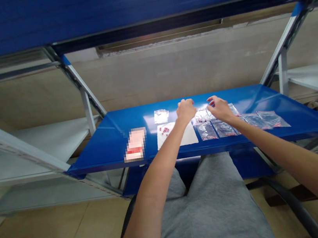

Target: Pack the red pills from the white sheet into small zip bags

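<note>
Centrally in the head view, a blue counter (106, 146) carries clear plastic bags (207, 131), flat and glossy, creased by bright reflections. They lie on the right half in two rough rows: the front row runs rightward from beside a white sheet (189, 136), edges close or overlapping; the back row lies partly behind the right arm and hand. Small red pieces show through the film, gathered low, at the edge nearest the person; too small to tell their exact shape.

Loose red pieces (165, 130) of similar look sit scattered in a small cluster on the sheet's left part, dark red against white. Behind the sheet, apart from the rows, lies one pale, shiny bag (161, 116).

Left hand (186, 110): above the counter, just behind the sheet, near the back-row bags; fingers bent inward, cannot tell whether they pinch anything. Right hand (218, 108): over the back row, fingers curved, thumb parted from them, a gap between; both hands apart, facing each other.

Left of the sheet, a pinkish item (135, 144) with a red band, pixelated. Grey trousers (213, 210) below the counter's near edge.
</note>
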`<state>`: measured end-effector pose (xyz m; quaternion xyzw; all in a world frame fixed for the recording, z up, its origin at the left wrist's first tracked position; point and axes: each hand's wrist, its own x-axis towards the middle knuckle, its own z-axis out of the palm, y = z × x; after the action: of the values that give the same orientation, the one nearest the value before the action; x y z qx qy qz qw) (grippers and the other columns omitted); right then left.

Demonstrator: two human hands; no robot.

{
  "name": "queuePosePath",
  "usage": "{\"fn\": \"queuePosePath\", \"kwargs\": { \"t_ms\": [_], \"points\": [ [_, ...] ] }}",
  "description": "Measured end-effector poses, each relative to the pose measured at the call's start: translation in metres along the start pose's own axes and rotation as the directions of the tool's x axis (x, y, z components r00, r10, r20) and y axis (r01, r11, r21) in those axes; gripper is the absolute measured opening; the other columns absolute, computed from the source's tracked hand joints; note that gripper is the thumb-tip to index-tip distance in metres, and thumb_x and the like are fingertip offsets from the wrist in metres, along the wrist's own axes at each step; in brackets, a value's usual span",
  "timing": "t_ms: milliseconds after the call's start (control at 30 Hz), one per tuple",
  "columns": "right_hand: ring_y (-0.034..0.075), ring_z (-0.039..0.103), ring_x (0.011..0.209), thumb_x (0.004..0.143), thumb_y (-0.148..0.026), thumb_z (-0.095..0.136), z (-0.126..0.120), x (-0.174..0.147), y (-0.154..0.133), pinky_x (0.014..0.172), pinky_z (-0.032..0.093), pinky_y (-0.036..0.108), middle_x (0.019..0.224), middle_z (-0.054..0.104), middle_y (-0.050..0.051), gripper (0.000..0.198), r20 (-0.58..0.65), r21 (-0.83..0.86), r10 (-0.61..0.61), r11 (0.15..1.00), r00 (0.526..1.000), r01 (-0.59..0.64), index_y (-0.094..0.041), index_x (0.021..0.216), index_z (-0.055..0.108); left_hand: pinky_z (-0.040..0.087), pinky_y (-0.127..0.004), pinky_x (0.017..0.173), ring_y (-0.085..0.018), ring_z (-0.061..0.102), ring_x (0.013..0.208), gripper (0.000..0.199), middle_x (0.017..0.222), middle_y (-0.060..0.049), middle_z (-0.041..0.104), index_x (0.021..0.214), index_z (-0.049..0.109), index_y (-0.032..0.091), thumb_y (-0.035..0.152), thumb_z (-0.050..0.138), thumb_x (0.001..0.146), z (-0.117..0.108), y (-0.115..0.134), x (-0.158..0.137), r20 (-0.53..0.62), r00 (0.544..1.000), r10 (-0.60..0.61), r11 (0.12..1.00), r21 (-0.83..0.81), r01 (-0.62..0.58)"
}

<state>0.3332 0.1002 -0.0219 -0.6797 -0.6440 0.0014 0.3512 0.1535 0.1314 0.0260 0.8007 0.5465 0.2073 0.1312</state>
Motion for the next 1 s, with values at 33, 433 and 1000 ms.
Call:
{"fn": "queuePosePath", "kwargs": {
  "t_ms": [33, 433, 1000],
  "points": [
    [0.026, 0.068, 0.088, 0.089, -0.020, 0.054, 0.013, -0.002, -0.021, 0.085, 0.050, 0.036, 0.104, 0.074, 0.017, 0.037, 0.023, 0.048, 0.001, 0.999, 1.000, -0.002, -0.009, 0.123, 0.064, 0.046, -0.031, 0.105, -0.023, 0.059, 0.127, 0.039, 0.134, -0.013, 0.067, 0.127, 0.070, 0.021, 0.013, 0.056, 0.092, -0.012, -0.019, 0.000, -0.002, 0.999, -0.040, 0.999, 0.013, 0.040],
    [0.027, 0.065, 0.113, 0.087, -0.014, 0.066, 0.123, 0.009, -0.158, 0.093, 0.046, 0.033, 0.120, 0.073, 0.014, 0.033, 0.309, 0.043, -0.033, 0.999, 0.950, 0.021, -0.016, 0.120, 0.069, 0.055, -0.036, 0.094, -0.030, 0.069, 0.118, 0.029, 0.125, -0.018, 0.073, 0.117, 0.073, 0.018, 0.027, 0.071, 0.090, -0.053, -0.150, -0.028, -0.093, 0.930, -0.357, 0.927, 0.090, 0.364],
    [0.027, 0.064, 0.093, 0.092, -0.026, 0.057, 0.053, -0.026, -0.159, 0.091, 0.048, 0.041, 0.097, 0.070, 0.011, 0.027, 0.045, 0.279, -0.148, 0.952, 0.988, 0.130, -0.018, 0.117, 0.062, 0.054, -0.028, 0.086, -0.019, 0.073, 0.091, 0.017, 0.102, -0.008, 0.081, 0.100, 0.079, 0.018, 0.021, 0.066, 0.090, -0.095, -0.126, -0.072, -0.335, 0.909, -0.246, 0.945, -0.293, 0.148]
  ]
}}
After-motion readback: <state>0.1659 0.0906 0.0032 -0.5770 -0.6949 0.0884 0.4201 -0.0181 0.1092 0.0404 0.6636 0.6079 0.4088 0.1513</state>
